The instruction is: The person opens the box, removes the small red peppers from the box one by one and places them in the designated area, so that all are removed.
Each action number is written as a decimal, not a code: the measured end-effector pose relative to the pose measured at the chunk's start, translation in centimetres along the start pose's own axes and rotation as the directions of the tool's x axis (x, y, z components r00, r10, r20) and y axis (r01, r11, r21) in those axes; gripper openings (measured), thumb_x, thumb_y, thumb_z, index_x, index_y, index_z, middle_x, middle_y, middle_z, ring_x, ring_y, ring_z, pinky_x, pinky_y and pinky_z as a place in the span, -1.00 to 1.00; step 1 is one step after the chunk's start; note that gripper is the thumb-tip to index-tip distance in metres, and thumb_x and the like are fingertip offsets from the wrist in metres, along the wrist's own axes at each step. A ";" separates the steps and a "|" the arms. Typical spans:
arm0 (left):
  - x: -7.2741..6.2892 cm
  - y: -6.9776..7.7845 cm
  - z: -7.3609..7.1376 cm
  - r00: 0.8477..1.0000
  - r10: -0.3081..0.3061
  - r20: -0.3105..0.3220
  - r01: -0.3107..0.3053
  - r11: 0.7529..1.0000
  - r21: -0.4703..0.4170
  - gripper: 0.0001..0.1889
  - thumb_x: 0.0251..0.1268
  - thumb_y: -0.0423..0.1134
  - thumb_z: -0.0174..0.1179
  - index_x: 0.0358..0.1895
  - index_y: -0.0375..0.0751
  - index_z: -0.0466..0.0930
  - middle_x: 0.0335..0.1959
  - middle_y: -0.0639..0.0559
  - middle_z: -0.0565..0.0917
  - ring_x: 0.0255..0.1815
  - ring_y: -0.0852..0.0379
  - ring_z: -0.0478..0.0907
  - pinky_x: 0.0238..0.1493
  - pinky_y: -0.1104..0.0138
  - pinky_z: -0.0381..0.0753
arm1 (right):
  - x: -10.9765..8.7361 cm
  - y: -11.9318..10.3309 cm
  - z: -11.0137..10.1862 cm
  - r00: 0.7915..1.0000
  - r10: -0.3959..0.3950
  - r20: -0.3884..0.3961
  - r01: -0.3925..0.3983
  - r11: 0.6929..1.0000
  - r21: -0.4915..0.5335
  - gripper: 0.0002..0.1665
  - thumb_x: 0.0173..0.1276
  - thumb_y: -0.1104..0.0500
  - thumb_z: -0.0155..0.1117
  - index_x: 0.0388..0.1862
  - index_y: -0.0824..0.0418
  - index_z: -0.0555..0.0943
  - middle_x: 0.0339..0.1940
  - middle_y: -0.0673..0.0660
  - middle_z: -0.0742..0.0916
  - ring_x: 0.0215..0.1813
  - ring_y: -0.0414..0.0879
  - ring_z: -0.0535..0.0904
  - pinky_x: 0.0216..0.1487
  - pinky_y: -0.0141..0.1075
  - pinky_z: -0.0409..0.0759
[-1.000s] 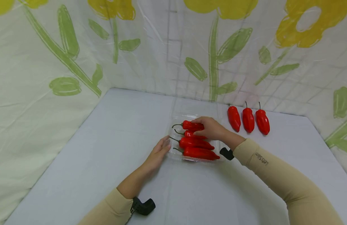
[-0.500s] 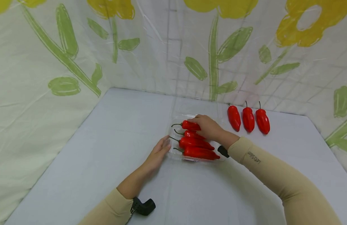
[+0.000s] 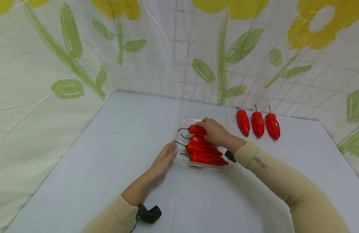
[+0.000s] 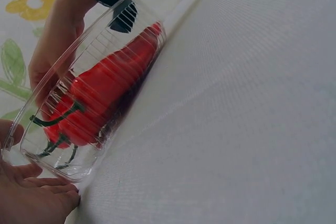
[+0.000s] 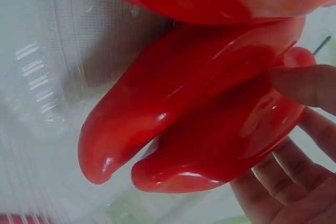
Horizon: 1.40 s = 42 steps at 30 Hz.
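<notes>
A: What's the left hand (image 3: pixel 165 155) up to?

B: It grips the left side of the clear plastic tray (image 3: pixel 181 160), thumb by the rim, fingers along the outside of the wall. The tray sits around the middle of the pale table (image 3: pixel 109 155).

A: And the right hand (image 3: pixel 215 131)?

B: Grasping the farthest pepper (image 3: pixel 197 129) inside the tray. From the head view the hand hides that pepper's right end, but the right wrist view shows its tip sticking out past the fingers.

A: How many are in there?

B: Four, all red, with stems to the left. The second pepper (image 3: pixel 200 139) lies just near of the held one — then the third pepper (image 3: pixel 203 149), then the nearest pepper (image 3: pixel 208 159) beside the near wall.

A: Anything over to the right?

B: Three loose red peppers (image 3: pixel 257 124), side by side at the far right of the table, apart from the tray, their stems pointing far.

A: And past the far edge?

B: A hanging cloth (image 3: pixel 156 64) with yellow flowers and green leaves. Both arms wear beige sleeves (image 3: pixel 279 181).
</notes>
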<state>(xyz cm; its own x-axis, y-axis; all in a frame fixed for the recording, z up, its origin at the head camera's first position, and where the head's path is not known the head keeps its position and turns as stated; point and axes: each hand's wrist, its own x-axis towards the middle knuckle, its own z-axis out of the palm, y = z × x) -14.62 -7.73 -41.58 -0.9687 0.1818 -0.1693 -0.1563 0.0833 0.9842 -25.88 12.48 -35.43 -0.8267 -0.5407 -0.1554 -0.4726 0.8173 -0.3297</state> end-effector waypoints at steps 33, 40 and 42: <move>0.2 -0.2 0.0 1.000 0.013 -0.010 -0.013 1.000 -0.022 -0.46 0.44 -0.26 -0.14 0.42 -0.27 0.03 0.44 -0.32 0.12 0.48 -0.19 -0.01 0.44 -0.05 0.00 | 0.3 -0.8 0.8 1.000 -0.020 -0.009 0.018 0.983 -0.180 -0.69 0.27 0.37 0.11 -0.01 0.27 0.58 -0.18 0.18 0.68 -0.11 0.02 0.54 0.01 -0.18 0.60; 0.2 -0.2 0.0 1.000 0.015 -0.014 -0.015 1.000 -0.011 -0.46 0.44 -0.25 -0.14 0.42 -0.27 0.03 0.44 -0.32 0.12 0.48 -0.20 0.00 0.44 -0.06 0.01 | -0.1 -0.8 0.9 0.999 -0.037 -0.017 0.033 0.978 -0.205 -0.71 0.26 0.34 0.16 -0.03 0.23 0.59 -0.22 0.13 0.70 -0.14 -0.02 0.56 -0.03 -0.20 0.61; 0.1 -0.2 0.0 1.000 0.012 -0.010 -0.012 1.000 -0.017 -0.46 0.44 -0.25 -0.15 0.43 -0.26 0.03 0.44 -0.31 0.12 0.48 -0.19 0.00 0.44 -0.06 0.00 | -0.1 -0.7 0.9 0.999 -0.042 -0.018 0.038 0.976 -0.212 -0.71 0.27 0.34 0.16 -0.03 0.23 0.59 -0.22 0.13 0.70 -0.14 -0.02 0.55 -0.04 -0.21 0.62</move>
<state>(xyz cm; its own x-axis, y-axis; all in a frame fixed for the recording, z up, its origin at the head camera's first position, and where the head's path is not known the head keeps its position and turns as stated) -14.72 -7.71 -41.78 -0.9723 0.1731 -0.1569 -0.1478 0.0645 0.9869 -25.16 11.78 -35.99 -0.8112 -0.5713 -0.1247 -0.5575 0.8200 -0.1299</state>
